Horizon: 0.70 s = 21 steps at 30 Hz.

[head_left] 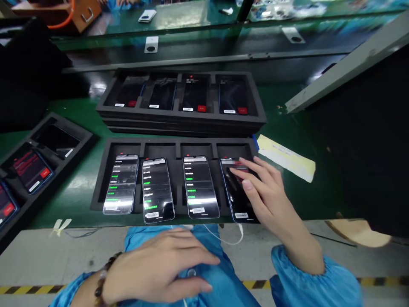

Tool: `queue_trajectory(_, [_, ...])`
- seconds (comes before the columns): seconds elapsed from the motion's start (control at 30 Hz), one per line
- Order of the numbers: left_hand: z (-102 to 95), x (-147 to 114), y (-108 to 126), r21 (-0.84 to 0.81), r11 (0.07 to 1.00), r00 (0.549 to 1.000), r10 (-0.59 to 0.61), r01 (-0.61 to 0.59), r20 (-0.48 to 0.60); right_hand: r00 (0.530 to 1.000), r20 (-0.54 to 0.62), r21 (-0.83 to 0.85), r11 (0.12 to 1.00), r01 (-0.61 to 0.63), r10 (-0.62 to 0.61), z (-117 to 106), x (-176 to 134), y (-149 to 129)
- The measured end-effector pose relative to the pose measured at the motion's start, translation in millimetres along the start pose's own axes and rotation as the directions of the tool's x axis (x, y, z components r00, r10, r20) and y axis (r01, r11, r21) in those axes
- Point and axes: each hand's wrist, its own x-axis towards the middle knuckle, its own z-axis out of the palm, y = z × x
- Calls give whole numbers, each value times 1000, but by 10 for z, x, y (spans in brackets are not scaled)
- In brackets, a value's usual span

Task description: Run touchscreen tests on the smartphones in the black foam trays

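Observation:
My right hand (266,192) is over the rightmost smartphone (238,196), fingers spread, fingertips at the upper part of its dark screen; I cannot tell whether they touch it. A white charging cable (239,236) meets that phone's bottom edge. To its left lie a phone with a lit test list (200,185), another such phone (158,187) and the leftmost phone (121,183), all with white and green lines of text. These phones rest in a black foam tray (96,196), overhanging its front side. My left hand (169,264) hovers above my lap, fingers stretched out, holding nothing.
Behind stands a stack of foam trays (185,121) with several phones on top. Another phone tray (87,138) sits at the left. A yellowish paper slip (287,157) lies right of the front tray, near a grey frame bar (345,59). The green table's front edge runs below.

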Motion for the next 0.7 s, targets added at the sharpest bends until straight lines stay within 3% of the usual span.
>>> queue_trajectory(0.07, [-147, -131, -40, 235, 967, 972, 145, -99, -186, 996, 66, 18, 998, 63, -64, 43, 27, -162])
queue_trajectory(0.1, [-214, -181, -88, 373, 924, 935, 202, -83, -292, 988, 114, 36, 994, 101, -105, 72, 37, -246])
queue_trajectory(0.17, [-332, -256, -223, 601, 795, 848, 266, 77, -459, 964, 200, 71, 984, 166, -177, 136, 40, -400])
queue_trajectory(0.23, [-413, -315, -368, 700, 666, 802, 257, 258, -540, 945, 254, 93, 977, 190, -207, 183, 12, -508])
queue_trajectory(0.3, [-447, -380, -479, 723, 608, 810, 212, 328, -546, 938, 281, 101, 978, 181, -203, 199, -47, -561])
queue_trajectory(0.4, [-428, -488, -555, 728, 625, 838, 209, 282, -504, 932, 305, 104, 980, 169, -193, 170, -156, -573])
queue_trajectory(0.5, [-392, -562, -574, 719, 655, 835, 243, 234, -493, 925, 325, 95, 980, 176, -198, 135, -205, -574])
queue_trajectory(0.7, [-410, -582, -614, 730, 650, 826, 279, 212, -489, 961, 232, 35, 989, 144, -148, 244, -5, -576])
